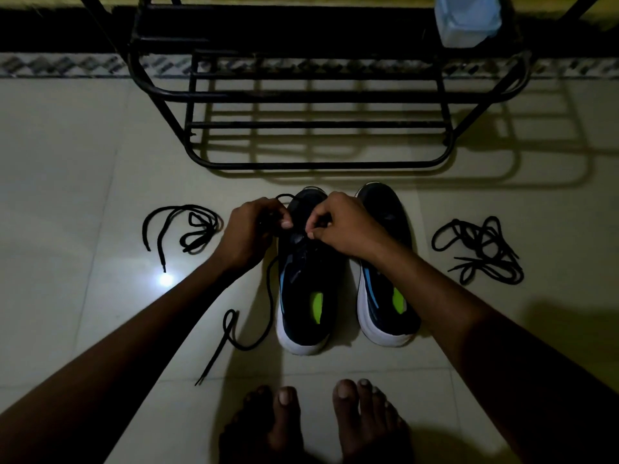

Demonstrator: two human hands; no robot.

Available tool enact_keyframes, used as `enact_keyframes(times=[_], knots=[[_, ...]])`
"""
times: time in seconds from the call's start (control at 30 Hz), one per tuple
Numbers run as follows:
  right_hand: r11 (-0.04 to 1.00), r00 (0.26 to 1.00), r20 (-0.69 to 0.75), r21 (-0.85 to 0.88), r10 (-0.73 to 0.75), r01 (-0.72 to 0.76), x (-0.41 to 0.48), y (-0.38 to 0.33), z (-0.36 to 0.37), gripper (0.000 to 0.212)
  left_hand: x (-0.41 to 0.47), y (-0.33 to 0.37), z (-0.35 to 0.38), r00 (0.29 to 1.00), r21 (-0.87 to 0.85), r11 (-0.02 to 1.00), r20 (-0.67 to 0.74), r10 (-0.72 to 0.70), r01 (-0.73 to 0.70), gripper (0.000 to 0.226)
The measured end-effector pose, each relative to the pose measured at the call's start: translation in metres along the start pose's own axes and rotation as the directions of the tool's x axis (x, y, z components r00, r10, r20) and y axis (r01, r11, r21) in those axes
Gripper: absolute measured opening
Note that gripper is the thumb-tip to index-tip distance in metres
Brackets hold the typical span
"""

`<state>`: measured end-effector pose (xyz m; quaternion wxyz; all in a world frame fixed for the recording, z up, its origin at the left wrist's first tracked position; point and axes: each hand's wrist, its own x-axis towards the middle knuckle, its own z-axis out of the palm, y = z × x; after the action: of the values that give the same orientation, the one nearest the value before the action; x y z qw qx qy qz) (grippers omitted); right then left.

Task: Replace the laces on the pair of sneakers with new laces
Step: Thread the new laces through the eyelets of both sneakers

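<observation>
Two dark sneakers with white soles stand side by side on the floor, toes pointing away: the left sneaker (pixel 303 296) and the right sneaker (pixel 385 296). My left hand (pixel 249 234) and my right hand (pixel 345 226) are over the left sneaker's eyelets, each pinching a black lace (pixel 264 316). One end of that lace trails down the shoe's left side onto the tiles. A single loose black lace (pixel 187 229) lies to the left. A tangle of black laces (pixel 479 249) lies to the right.
A black metal shoe rack (pixel 318 128) stands just beyond the sneakers, with a pale blue container (pixel 469 18) on its upper right. My bare feet (pixel 318 420) are at the bottom edge. The floor is pale tile, dimly lit, with a bright glare spot at left.
</observation>
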<state>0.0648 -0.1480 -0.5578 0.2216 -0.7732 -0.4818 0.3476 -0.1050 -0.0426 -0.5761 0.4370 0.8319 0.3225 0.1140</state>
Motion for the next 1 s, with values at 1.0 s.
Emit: enact_keyframes(times=[1.0], knots=[[0.999,0.982,-0.185,-0.005,0.047,-0.049,-0.002,-0.002,0.020,0.012,-0.005,0.015,0.004,0.999,0.221,0.975,0.044,-0.031,0.021,0.016]])
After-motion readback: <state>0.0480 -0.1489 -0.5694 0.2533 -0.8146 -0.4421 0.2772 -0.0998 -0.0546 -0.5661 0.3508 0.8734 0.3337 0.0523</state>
